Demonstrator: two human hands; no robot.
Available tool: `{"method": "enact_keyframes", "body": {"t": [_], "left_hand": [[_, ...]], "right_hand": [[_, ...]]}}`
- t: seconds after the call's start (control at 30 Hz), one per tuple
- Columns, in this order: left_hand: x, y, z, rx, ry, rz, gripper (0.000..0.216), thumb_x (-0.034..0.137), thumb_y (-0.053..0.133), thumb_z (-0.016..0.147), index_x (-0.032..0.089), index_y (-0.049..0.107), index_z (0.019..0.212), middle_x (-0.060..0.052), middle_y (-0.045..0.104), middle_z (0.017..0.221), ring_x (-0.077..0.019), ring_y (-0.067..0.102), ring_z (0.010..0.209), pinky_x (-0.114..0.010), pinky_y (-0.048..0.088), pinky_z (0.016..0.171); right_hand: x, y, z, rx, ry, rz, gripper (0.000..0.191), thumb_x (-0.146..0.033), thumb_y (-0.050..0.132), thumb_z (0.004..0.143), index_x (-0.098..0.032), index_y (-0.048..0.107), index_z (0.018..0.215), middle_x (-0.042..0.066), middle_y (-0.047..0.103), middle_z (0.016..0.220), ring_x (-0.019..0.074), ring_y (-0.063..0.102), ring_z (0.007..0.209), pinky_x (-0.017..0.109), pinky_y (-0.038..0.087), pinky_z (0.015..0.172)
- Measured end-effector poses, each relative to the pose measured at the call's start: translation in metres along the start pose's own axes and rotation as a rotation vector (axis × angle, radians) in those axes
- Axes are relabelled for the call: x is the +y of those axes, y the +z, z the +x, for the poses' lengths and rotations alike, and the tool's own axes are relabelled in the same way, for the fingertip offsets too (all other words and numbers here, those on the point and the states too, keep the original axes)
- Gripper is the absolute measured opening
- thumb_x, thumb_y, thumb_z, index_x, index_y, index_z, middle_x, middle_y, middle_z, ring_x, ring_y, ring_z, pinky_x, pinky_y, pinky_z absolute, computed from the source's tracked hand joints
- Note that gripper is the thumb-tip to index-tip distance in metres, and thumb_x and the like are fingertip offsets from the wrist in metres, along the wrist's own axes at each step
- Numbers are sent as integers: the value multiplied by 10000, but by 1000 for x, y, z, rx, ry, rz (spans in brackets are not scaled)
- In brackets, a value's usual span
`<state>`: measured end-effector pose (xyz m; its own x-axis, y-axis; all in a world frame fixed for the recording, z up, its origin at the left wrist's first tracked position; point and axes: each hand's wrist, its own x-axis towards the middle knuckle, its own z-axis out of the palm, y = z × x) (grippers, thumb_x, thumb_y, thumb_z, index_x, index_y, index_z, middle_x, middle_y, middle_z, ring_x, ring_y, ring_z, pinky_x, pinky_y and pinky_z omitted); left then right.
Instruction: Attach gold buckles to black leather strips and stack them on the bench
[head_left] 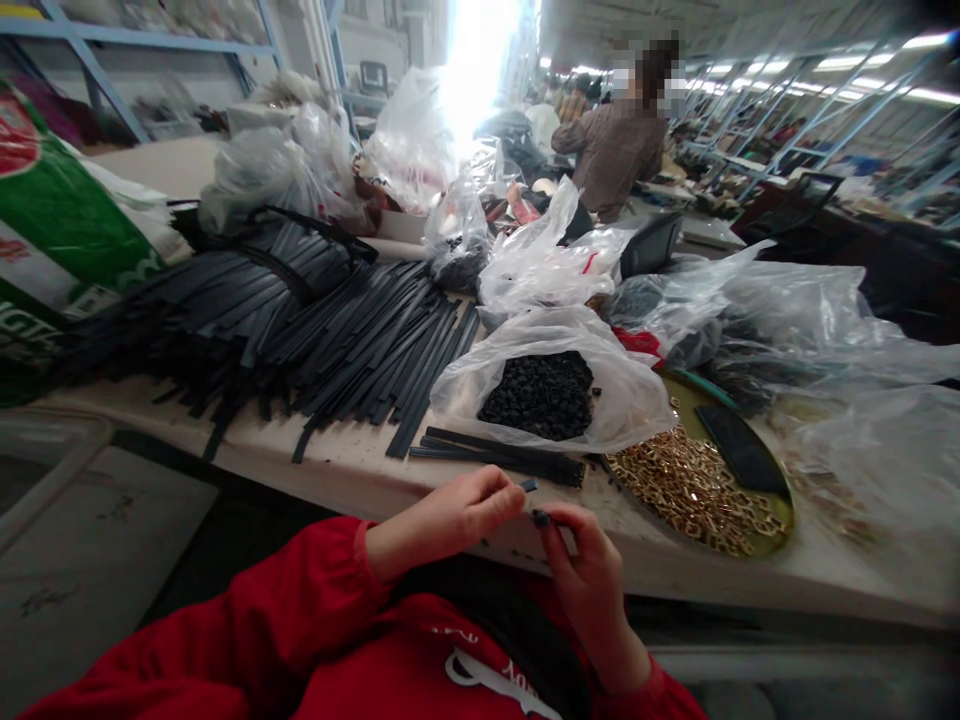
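Just above my lap, at the table's front edge, both hands are close together. My left hand (461,510) is closed on a dark strap (529,486), whose short end sticks out past the fingertips; the rest is hidden by the hand. Thumb and forefinger of my right hand (589,560) pinch a small black piece (540,518), too small to name surely. Behind them lie a few black straps (495,455) and an open plastic bag (630,400) of small black pieces (540,395). To the right, a round tray (781,520) holds many gold metal buckles (697,490).
A large pile of black straps (360,340) covers the table's left part. A green bag (67,200) stands at far left. More clear plastic bags (810,310) crowd the back and right. A person (619,150) stands behind the table.
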<state>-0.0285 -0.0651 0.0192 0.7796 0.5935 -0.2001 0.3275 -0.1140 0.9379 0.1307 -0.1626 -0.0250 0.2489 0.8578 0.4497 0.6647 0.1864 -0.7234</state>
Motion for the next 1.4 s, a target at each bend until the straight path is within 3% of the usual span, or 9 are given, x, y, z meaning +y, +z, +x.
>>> {"method": "enact_keyframes", "body": {"t": [0.17, 0.37, 0.53, 0.7, 0.83, 1.0, 1.13, 1.27, 1.4], "left_hand": [[6, -7, -7, -78, -67, -60, 324, 430, 426, 805, 135, 549, 752, 39, 462, 656, -90, 411, 611, -190, 314, 545], [12, 1, -13, -146, -288, -132, 219, 325, 435, 731, 136, 531, 680, 59, 391, 526, -68, 323, 470, -193, 215, 420], [13, 0, -15, -262, -381, -138, 177, 294, 436, 699, 153, 528, 644, 66, 367, 434, -65, 285, 377, -205, 180, 373], [6, 3, -12, -369, -359, -196, 208, 320, 432, 731, 159, 536, 651, 73, 337, 405, -64, 263, 363, -209, 170, 375], [-1, 13, -9, -352, -341, -147, 253, 345, 404, 759, 157, 568, 714, 71, 343, 427, -73, 276, 381, -210, 186, 387], [-5, 23, -7, -70, -163, 330, 288, 303, 396, 784, 147, 598, 651, 4, 560, 581, -102, 454, 516, -214, 243, 451], [-10, 30, -7, 67, -47, 611, 319, 309, 369, 837, 166, 606, 680, -26, 620, 623, -135, 530, 545, -221, 274, 467], [-17, 37, -8, 124, 4, 793, 333, 322, 336, 869, 161, 621, 812, -68, 655, 683, -175, 592, 594, -234, 354, 523], [-17, 38, -12, 89, 10, 807, 370, 330, 304, 880, 144, 622, 862, -101, 663, 721, -196, 603, 614, -252, 374, 546]], "right_hand": [[-2, -9, -1, 12, -240, -62, 197, -109, 502, 804, -248, 508, 944, 26, 663, 842, 159, 643, 776, 288, 521, 664], [-1, -16, -2, -43, -461, -201, 293, -54, 507, 787, -240, 491, 1014, 55, 659, 872, 159, 628, 776, 309, 522, 668], [5, -18, -10, -129, -521, -276, 281, -51, 500, 791, -221, 513, 1014, 85, 666, 908, 180, 621, 818, 343, 517, 709], [10, -15, -18, -177, -493, -220, 281, -62, 480, 798, -212, 547, 1026, 90, 676, 932, 180, 636, 840, 316, 525, 711], [9, -6, -25, -208, -296, -12, 242, -95, 480, 802, -233, 583, 971, 60, 677, 922, 163, 643, 832, 285, 531, 703], [1, 9, -32, -169, 362, 380, 117, -222, 560, 784, -206, 618, 884, 46, 677, 847, 171, 639, 775, 280, 522, 691], [-7, 17, -30, -76, 760, 695, 213, -343, 623, 733, -197, 635, 889, 36, 677, 847, 180, 633, 780, 305, 510, 725], [-11, 21, -28, -40, 891, 897, 292, -408, 594, 750, -191, 626, 942, 55, 683, 898, 200, 631, 831, 348, 499, 758], [-10, 23, -29, -94, 867, 786, 285, -365, 640, 717, -178, 631, 932, 58, 687, 896, 206, 622, 845, 354, 482, 781]]}}
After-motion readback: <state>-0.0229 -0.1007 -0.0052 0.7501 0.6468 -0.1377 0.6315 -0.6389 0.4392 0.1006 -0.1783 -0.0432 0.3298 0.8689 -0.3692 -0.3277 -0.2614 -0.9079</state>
